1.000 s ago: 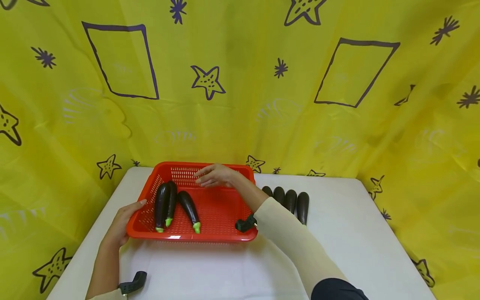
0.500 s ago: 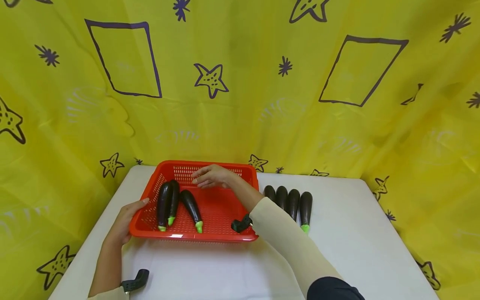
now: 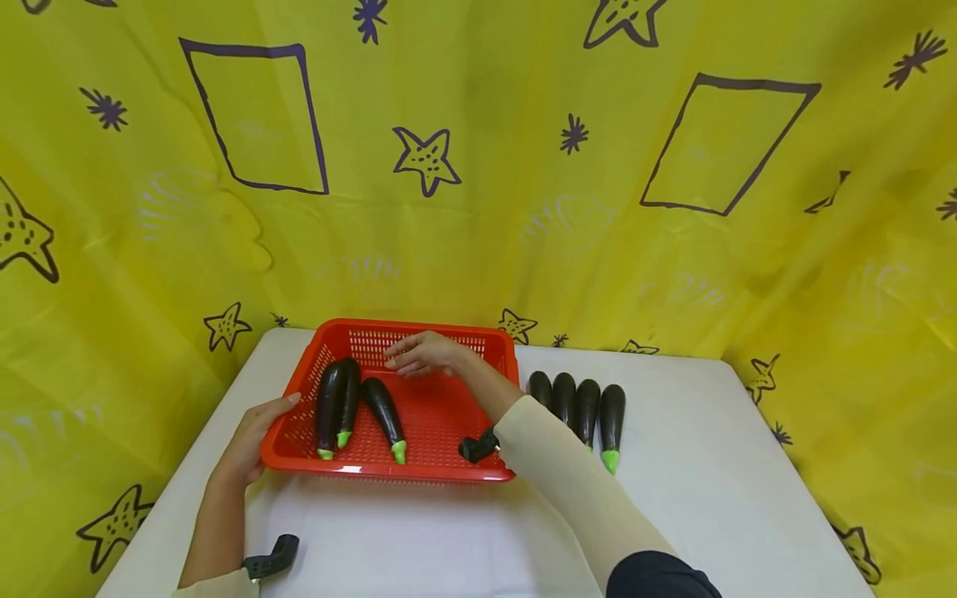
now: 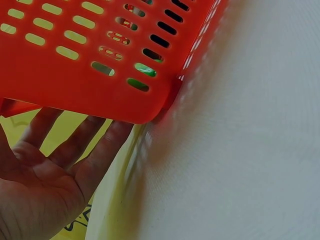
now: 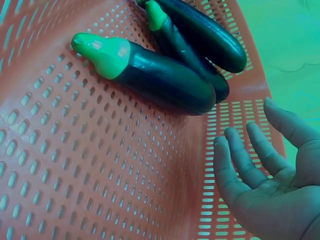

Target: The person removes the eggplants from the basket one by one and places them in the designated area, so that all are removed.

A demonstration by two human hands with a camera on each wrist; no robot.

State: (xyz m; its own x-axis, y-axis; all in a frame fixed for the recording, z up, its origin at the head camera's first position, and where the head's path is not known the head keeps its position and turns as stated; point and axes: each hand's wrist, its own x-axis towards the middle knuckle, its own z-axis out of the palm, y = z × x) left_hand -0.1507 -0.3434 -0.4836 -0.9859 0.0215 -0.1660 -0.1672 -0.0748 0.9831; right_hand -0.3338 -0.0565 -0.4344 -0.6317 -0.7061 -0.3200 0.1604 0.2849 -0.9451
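A red plastic basket (image 3: 449, 474) with slotted walls stands at the left of the white table. My left hand (image 3: 247, 444) holds its left side, thumb on the rim; in the left wrist view the fingers (image 4: 102, 157) reach under the rim. Three dark eggplants with green stems lie in the basket: a leftmost eggplant (image 3: 329, 407), a second eggplant (image 3: 350, 399) against it, and a separate eggplant (image 3: 384, 413) nearer the middle. My right hand (image 3: 428, 354) hovers over the basket's back part, fingers loosely spread and holding nothing, apart from the nearest eggplant (image 5: 165, 82).
Right of the basket, several more eggplants (image 3: 612, 419) lie side by side on the white table (image 3: 695, 482), partly hidden by my right sleeve (image 3: 576, 482). A yellow patterned curtain (image 3: 478, 249) encloses the table's back and sides.
The head view has shifted slightly, so the scene sits a little further right. My hands, the basket and the eggplants keep about the same places relative to one another.
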